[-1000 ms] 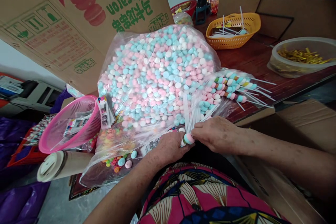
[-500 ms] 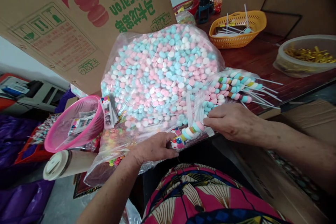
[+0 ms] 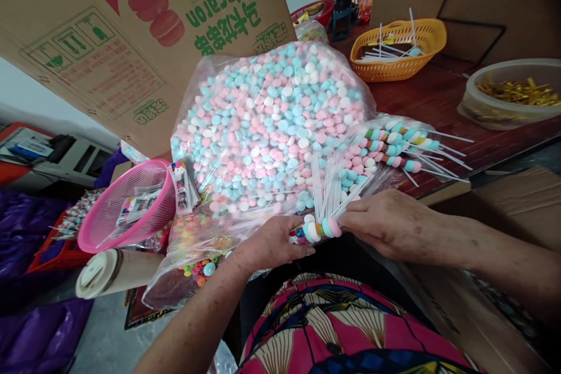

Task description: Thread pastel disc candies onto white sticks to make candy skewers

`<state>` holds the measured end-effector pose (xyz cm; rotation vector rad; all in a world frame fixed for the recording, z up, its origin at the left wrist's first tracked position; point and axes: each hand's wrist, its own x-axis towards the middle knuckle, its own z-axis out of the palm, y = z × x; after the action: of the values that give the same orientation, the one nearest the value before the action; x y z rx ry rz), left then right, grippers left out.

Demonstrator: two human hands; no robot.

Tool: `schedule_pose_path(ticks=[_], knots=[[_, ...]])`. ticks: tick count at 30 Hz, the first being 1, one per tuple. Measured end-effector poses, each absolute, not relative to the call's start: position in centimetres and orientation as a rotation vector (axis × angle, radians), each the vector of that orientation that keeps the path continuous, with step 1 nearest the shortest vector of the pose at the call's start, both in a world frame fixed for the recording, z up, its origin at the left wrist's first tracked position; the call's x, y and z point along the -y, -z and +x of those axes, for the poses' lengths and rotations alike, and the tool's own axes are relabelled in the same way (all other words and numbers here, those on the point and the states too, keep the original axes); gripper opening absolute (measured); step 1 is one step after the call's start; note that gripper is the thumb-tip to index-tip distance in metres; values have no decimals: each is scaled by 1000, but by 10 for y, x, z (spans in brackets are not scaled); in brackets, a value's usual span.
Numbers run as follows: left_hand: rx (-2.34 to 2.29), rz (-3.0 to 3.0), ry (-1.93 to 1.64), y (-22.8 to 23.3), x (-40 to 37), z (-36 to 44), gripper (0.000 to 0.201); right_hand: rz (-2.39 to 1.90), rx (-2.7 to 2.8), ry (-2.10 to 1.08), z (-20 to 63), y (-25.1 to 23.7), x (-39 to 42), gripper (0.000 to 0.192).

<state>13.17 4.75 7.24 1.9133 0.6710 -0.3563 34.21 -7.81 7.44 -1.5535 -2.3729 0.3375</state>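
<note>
Between my two hands lies a marshmallow skewer [image 3: 322,228] with pink, pale blue, white and brownish-green pieces. My left hand [image 3: 280,239] is closed round its left end, where a bit of printed wrapper shows under the fingers. At the pink right end, my right hand [image 3: 372,222] is closed with thumb and fingertips pressed together; the stick there is hidden. Just behind the hands, several white sticks [image 3: 326,193] rest against a big clear bag of pastel marshmallows [image 3: 272,117]. Finished-looking skewers [image 3: 390,143] lie on that bag's right side.
A pink mesh basket [image 3: 90,225] with printed wrappers and a lidded cup [image 3: 118,272] stand at left. Ring-shaped sweets [image 3: 204,266] lie in clear plastic. Behind are a large carton [image 3: 175,76], a yellow basket [image 3: 397,73] of sticks and a tub [image 3: 491,114] of gold ties.
The skewer has shifted slightly down and right and lies more level. My left hand has slid along over more of the wrapper. My right hand has dropped a little.
</note>
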Motion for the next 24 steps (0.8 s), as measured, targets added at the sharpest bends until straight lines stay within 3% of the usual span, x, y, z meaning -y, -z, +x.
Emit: schedule_pose_path(ticks=[6, 13, 16, 19, 20, 22, 24], knots=[[-727, 2431, 393, -79, -36, 145, 21, -1664, 2245, -696, 330, -73, 76, 22], [-643, 3080, 383, -69, -15, 158, 18, -1767, 2143, -737, 317, -59, 78, 22], [-610, 3023, 358, -75, -19, 157, 24, -1797, 2183, -492, 312, -45, 81, 19], [-538, 2634, 461, -94, -44, 149, 78, -1585, 2245, -46, 314, -32, 84, 22], [-513, 2457, 504, -100, -54, 146, 82, -1509, 2238, 66, 316, -29, 85, 24], [-479, 2160, 624, -109, -72, 140, 78, -1422, 2214, 193, 320, -27, 87, 25], [-479, 2004, 697, -111, -78, 135, 55, -1385, 2217, 251, 325, -29, 89, 26]])
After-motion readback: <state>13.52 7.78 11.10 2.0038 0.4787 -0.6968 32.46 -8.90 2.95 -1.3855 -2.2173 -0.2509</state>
